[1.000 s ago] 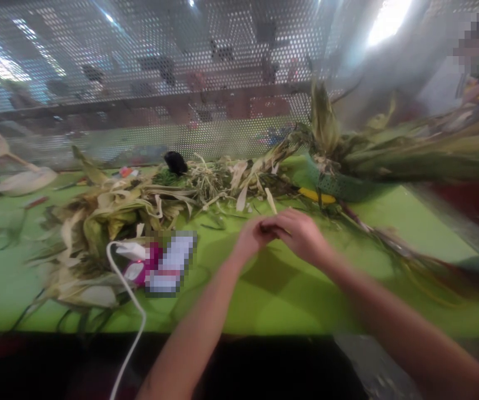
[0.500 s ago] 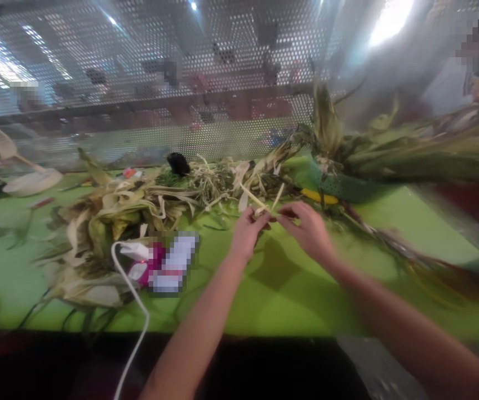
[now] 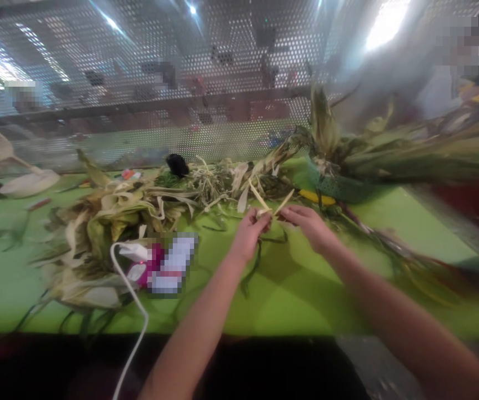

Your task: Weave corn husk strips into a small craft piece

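Observation:
My left hand [image 3: 248,236] is closed in a pinch around pale, narrow leaf strips [image 3: 259,194] that stick up above its fingers. My right hand [image 3: 306,223] sits just beside it, thumb and fingers pressed together on another pale strip [image 3: 285,201] that slants up to the right. The strips cross into a V between the hands. A dark green strip [image 3: 258,268] hangs down below my left hand, over the green tabletop [image 3: 298,305]. How the strips are joined is hidden by my fingers.
A heap of dried husk leaves [image 3: 118,216] lies to the left. Near it are a white cable [image 3: 144,314], a magenta item [image 3: 156,256] and a blurred-out flat object [image 3: 175,264]. A green basket [image 3: 343,186] with long leaves stands right; perforated metal screening [image 3: 223,122] rises behind.
My right hand has turned and flattened slightly, and the right pale strip tilts further right. The dark green strip now shows hanging below my left hand.

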Tool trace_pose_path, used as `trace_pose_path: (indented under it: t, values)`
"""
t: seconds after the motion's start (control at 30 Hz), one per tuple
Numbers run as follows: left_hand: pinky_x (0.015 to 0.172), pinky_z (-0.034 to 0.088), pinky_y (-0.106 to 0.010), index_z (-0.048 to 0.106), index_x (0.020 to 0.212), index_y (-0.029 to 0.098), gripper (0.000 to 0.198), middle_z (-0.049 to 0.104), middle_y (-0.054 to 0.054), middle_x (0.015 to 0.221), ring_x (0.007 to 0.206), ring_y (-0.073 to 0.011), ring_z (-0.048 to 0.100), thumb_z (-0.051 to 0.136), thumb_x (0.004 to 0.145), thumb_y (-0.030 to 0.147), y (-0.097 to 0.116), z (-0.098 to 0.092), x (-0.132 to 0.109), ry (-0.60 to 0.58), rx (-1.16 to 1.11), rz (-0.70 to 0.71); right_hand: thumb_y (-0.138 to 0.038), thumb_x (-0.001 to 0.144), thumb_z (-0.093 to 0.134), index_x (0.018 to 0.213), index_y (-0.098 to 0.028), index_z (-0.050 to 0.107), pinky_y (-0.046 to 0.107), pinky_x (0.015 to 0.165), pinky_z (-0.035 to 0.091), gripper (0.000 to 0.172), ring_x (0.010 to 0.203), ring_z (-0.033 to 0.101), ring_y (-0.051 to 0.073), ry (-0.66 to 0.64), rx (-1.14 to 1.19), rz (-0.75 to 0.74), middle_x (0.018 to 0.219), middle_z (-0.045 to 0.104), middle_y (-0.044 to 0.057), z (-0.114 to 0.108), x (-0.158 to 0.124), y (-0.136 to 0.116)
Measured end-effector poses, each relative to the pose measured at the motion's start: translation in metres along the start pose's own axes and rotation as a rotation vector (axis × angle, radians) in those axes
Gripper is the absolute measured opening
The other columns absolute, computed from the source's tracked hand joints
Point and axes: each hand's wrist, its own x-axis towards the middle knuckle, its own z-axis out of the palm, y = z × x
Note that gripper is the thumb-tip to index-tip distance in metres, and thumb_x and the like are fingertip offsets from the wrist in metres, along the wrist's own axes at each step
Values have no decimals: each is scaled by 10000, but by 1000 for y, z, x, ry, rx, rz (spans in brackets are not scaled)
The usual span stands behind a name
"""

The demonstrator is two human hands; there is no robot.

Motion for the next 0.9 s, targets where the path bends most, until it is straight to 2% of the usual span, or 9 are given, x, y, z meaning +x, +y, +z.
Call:
trace_pose_path:
  t: [0.1,0.23,0.3,0.4,0.47,0.6,0.77,0.9]
  values:
    - [616,357,-218,544,835,182,254,483,33,687,636,-78,449,682,776,388,-1,1,-2,-67,57,3,-401,732,693,736,-166,665,276,654,426,238,661,560,139,66,70,37,708,653,20,-3,4,3]
    - [602,334,-223,563,882,178,244,455,42,658,603,-78,409,661,792,382,-3,0,-2,-89,129,-4,-356,715,685,695,-170,638,261,629,408,192,621,518,117,191,63,1,670,626,3,-8,7,7]
    - [606,336,-227,563,863,178,248,455,40,654,602,-82,410,666,784,389,-3,0,-2,-81,130,-8,-394,736,663,668,-167,623,263,600,396,240,592,504,116,171,55,27,653,624,12,-8,7,6]
    - [616,344,-228,560,857,181,258,465,33,664,620,-88,425,672,778,400,-2,0,-2,-76,124,-4,-457,773,627,666,-157,636,277,599,406,319,599,532,131,58,15,104,677,651,44,-6,5,2]
    - [615,340,-226,558,873,182,266,466,32,670,622,-88,419,665,785,409,-2,1,-3,-86,146,-6,-427,776,623,697,-154,653,281,622,419,285,620,553,137,27,-3,127,695,661,48,-4,4,0]
    - [606,332,-223,568,887,171,308,461,34,666,608,-85,403,645,795,454,1,4,-6,-122,239,-73,-346,725,639,658,-161,627,272,642,419,197,618,545,130,123,3,89,639,626,19,-2,4,2]
    - [661,369,-233,594,889,153,330,517,12,708,679,-106,459,659,782,458,5,9,-10,-123,262,-64,-380,686,636,576,-172,573,266,584,386,243,559,495,121,254,28,56,560,574,2,-3,7,6]
    - [713,387,-246,602,911,160,296,552,4,745,737,-124,496,664,783,419,6,6,-9,-114,328,-49,-425,724,646,550,-177,553,266,543,349,317,513,460,115,261,-77,20,522,550,-2,-8,5,3]
